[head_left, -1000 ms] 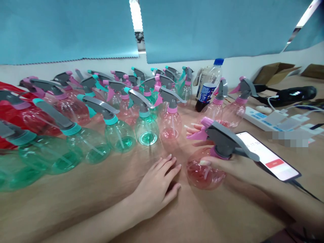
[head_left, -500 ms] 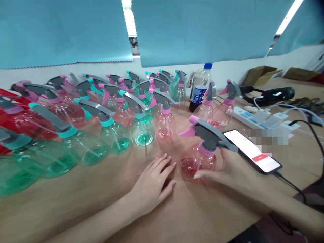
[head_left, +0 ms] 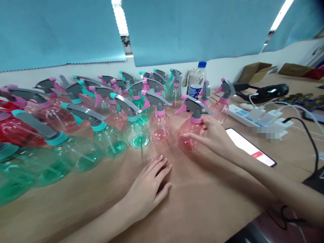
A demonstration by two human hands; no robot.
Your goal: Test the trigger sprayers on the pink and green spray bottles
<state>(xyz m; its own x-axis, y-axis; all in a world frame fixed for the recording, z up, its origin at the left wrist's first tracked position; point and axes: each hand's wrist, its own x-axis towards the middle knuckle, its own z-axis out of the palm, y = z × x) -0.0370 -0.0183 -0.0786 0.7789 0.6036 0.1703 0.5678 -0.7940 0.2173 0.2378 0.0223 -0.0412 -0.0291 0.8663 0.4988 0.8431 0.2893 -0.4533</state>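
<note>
My right hand (head_left: 215,135) is wrapped round the body of a pink spray bottle (head_left: 186,138) with a grey and pink trigger head. Its thumb lies across the front of the bottle, and the other fingers are partly hidden behind it. The bottle is upright beside another pink spray bottle (head_left: 161,126). Flat on the table, my left hand (head_left: 148,182) holds nothing, its fingers a little apart. In front of its fingertips stands a green spray bottle (head_left: 137,135) with a turquoise collar.
Several green and pink spray bottles (head_left: 108,140) crowd the left and back of the table (head_left: 197,202). A drink bottle (head_left: 197,81) with a blue cap stands by the wall. To the right are a lit phone (head_left: 249,146), a power strip (head_left: 245,116) with cables, and a cardboard box (head_left: 255,72).
My right hand has moved the pink spray bottle away from me, towards the rows of bottles. My left hand has stayed on the table. The view has shifted slightly to the right.
</note>
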